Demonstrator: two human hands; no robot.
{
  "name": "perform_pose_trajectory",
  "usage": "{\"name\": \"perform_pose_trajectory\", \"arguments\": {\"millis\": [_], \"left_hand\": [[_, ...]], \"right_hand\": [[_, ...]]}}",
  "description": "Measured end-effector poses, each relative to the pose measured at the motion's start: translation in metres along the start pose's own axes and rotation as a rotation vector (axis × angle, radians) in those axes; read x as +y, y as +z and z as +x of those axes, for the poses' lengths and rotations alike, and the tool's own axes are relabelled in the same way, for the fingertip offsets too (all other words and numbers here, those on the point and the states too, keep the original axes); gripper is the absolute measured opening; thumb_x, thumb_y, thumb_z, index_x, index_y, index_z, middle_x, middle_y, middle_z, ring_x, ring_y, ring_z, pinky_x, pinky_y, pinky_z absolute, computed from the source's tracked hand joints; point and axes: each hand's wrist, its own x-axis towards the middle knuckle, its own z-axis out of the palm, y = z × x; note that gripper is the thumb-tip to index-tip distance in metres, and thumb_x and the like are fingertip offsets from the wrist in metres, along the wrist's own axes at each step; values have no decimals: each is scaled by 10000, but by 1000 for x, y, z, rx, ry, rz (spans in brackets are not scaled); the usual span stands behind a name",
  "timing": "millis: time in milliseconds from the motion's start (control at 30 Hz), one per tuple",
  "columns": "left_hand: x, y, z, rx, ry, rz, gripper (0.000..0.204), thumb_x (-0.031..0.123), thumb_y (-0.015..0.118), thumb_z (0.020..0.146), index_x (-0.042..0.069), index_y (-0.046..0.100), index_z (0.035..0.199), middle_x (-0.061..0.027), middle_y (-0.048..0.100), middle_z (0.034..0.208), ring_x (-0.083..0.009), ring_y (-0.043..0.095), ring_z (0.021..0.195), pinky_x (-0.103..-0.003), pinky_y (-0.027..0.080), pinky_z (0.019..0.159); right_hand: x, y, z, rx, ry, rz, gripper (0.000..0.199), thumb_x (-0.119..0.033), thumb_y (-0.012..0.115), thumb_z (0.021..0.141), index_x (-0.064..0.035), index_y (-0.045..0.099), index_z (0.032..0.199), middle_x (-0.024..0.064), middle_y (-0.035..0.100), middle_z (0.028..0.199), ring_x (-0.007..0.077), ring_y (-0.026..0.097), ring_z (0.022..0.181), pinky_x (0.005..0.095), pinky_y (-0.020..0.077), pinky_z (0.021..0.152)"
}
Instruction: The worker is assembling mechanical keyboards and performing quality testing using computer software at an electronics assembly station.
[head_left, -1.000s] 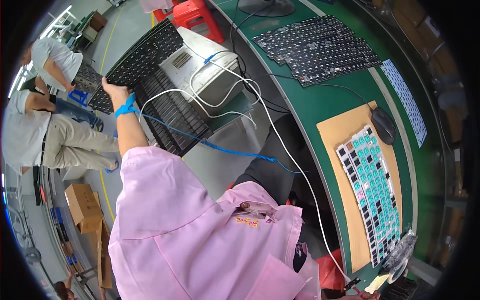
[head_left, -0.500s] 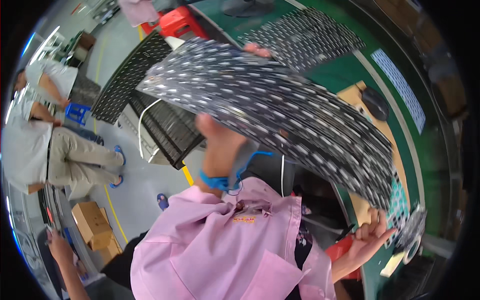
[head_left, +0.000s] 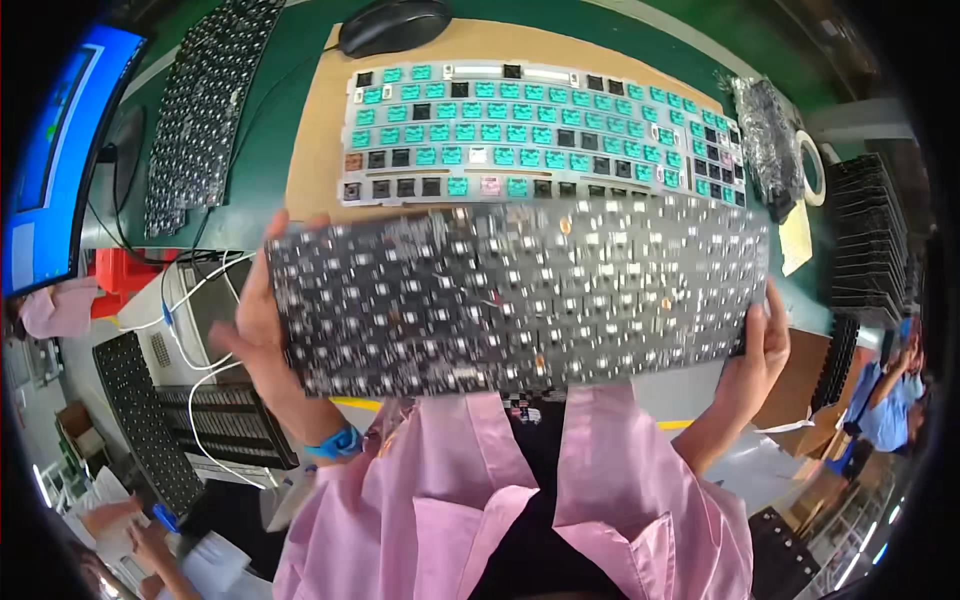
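Nearest me, my left hand (head_left: 262, 330) and right hand (head_left: 762, 350) are each clamped on an end of the black keyboard panel (head_left: 515, 295), holding it level in the air above my pink smock (head_left: 520, 500). Beyond it on the brown mat (head_left: 310, 150) lies the grey keyboard frame (head_left: 545, 130), most sockets filled with teal keycaps, some bare. I judge the panel not yet set down, with the black mouse (head_left: 393, 25) farthest back.
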Motion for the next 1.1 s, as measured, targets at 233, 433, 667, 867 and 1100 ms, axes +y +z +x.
{"name": "perform_pose_trajectory", "arguments": {"millis": [233, 433, 667, 867, 1100], "left_hand": [[-12, 17, 84, -103, 358, 609, 448, -9, 579, 752, 3, 485, 1190, -174, 550, 1116, -215, 546, 979, -334, 408, 881], [-41, 17, 112, -308, 318, 791, 547, 67, 667, 686, 93, 496, 1204, -117, 511, 1192, -245, 484, 1074, -362, 350, 947], [-27, 39, 101, -744, 566, 1308, 811, 269, 752, 470, 192, 480, 1230, -34, 384, 1320, -259, 342, 1195, -392, 254, 1008], [-18, 44, 94, -872, 573, 1492, 912, 377, 733, 408, 225, 447, 1261, -10, 344, 1351, -251, 308, 1212, -400, 216, 1030], [-21, 47, 91, -869, 609, 1521, 895, 396, 722, 417, 243, 452, 1257, -6, 350, 1346, -245, 320, 1195, -401, 235, 1015]], "right_hand": [[-22, 38, 48, 75, -142, -471, 412, -200, 674, 741, -27, 563, 1098, 47, 532, 837, 78, 459, 650, 178, 374, 603], [3, 48, 75, 51, -131, -821, 479, -254, 704, 709, -9, 561, 1095, 59, 518, 872, 98, 462, 645, 210, 395, 587], [-3, 52, 77, 85, -119, -924, 470, -279, 721, 686, -20, 593, 1057, 49, 505, 827, 102, 439, 604, 209, 387, 535], [-3, 48, 79, 111, -105, -810, 430, -259, 736, 667, -42, 621, 1020, 36, 505, 811, 91, 417, 589, 202, 377, 521], [0, 48, 79, 176, -138, -737, 425, -239, 750, 651, -55, 628, 1014, 26, 504, 788, 83, 404, 576, 192, 369, 515]]}}
